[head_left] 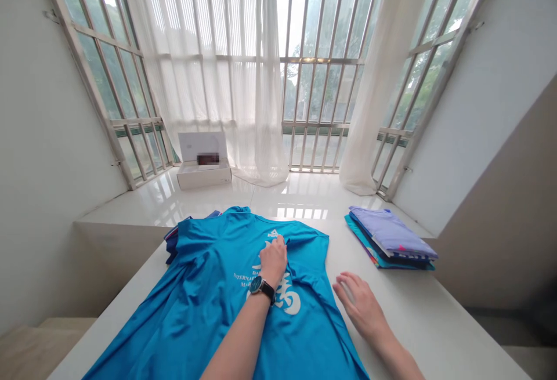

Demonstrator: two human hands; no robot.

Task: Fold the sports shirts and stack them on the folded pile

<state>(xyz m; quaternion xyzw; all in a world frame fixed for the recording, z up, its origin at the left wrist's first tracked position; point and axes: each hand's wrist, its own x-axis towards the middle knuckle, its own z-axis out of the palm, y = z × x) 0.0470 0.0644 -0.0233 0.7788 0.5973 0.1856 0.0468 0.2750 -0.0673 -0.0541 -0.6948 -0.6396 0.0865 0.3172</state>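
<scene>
A blue T-shirt with white lettering lies spread across the white table, its neck end toward the window and its cloth creased. My left hand, with a watch on the wrist, is closed on the shirt's front just below the small white logo; the fingertips are partly hidden. Just off the shirt's right edge, my right hand is held low over the table. Its fingers are loosely bent and slightly apart, with nothing in them.
A stack of folded clothes, lavender on top, sits at the table's right. Dark blue cloth shows from under the shirt's left sleeve. On the window ledge stands an open white box. Behind hang sheer curtains.
</scene>
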